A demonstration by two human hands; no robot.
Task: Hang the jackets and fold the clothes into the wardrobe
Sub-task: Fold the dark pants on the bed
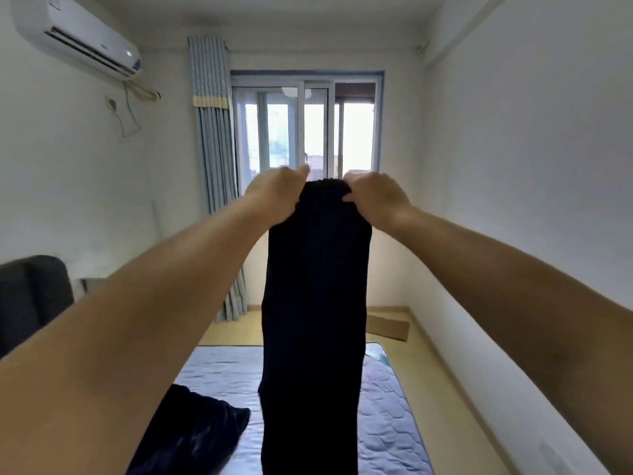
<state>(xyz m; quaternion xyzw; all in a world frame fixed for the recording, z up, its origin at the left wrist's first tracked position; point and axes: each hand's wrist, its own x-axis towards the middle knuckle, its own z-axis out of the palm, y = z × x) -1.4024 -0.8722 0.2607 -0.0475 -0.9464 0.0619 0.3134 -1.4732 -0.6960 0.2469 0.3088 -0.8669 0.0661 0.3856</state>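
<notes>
Black knit garment hangs from left hand and right hand, both pinching its top edge; keep corners level, lay flat mid-mattress before folding.

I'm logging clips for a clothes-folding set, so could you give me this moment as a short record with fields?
held item: dark garment, hanging long and narrow, lower end out of frame
left hand: grips the garment's top edge
right hand: grips the same top edge, beside the left
below: mattress on the floor
also on mattress: second dark garment, crumpled, lower left
background: window, curtain, air conditioner, cardboard on the floor
wardrobe: not in view
</notes>
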